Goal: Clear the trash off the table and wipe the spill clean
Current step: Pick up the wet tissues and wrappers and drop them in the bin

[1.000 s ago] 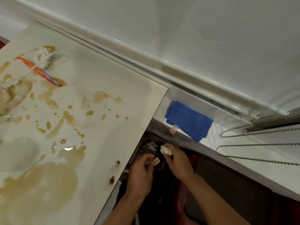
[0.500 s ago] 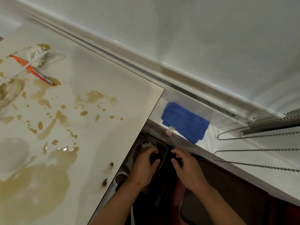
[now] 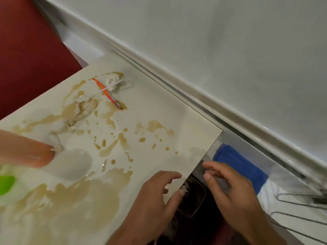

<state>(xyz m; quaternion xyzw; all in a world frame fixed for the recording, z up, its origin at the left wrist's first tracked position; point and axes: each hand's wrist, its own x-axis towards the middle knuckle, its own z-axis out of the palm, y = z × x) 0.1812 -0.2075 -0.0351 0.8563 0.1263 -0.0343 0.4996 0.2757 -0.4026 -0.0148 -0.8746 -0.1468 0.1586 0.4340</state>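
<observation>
The worktop [image 3: 159,110] fills the left and centre of the frame, and most of it carries the brown spill [image 3: 79,197], widest at lower left. At upper centre the trash left on it lies in the wet: an orange wrapper [image 3: 103,89], a white wad [image 3: 113,82] touching it, and soggy tissue [image 3: 83,106] just below. The blue cloth [image 3: 237,167] lies on a ledge at right, off the worktop.

At lower centre our left hand [image 3: 155,197] hovers over the worktop's edge, fingers loosely spread and holding nothing. Our right hand [image 3: 230,193] is beside it, above the dark bin [image 3: 192,200], fingers relaxed and empty.

We judge the risks plain: soaked tissue may tear when lifted, and a forearm reaching across may drag through the spill.

A blurred pinkish shape [image 3: 26,149] and a green patch [image 3: 6,184] at far left cannot be made out, and the bin's contents are mostly hidden.
</observation>
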